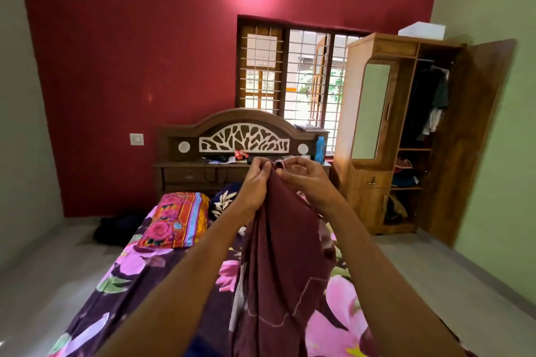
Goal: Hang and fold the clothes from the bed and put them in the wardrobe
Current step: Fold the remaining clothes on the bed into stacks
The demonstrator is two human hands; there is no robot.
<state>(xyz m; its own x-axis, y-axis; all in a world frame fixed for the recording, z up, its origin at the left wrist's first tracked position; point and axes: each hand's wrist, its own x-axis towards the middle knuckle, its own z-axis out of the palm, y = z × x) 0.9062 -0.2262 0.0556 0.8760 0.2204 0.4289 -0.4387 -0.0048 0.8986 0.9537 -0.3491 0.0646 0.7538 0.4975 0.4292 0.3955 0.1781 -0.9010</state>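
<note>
Maroon garment (pixel 278 255) edge pinched, both hands (pixel 256 181) (pixel 304 180).

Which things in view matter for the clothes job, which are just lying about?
Job: maroon garment, pinched by left hand and right hand; bed; open wardrobe.
Lying about: blue bottle, floral pillow, dark bundle on floor, white box atop wardrobe.

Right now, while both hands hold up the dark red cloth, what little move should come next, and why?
The left hand and right hand pinch the maroon garment close together, so it hangs bunched in folds over the bed. Probably draw both hands apart along the top edge, to spread it out for folding.
</note>
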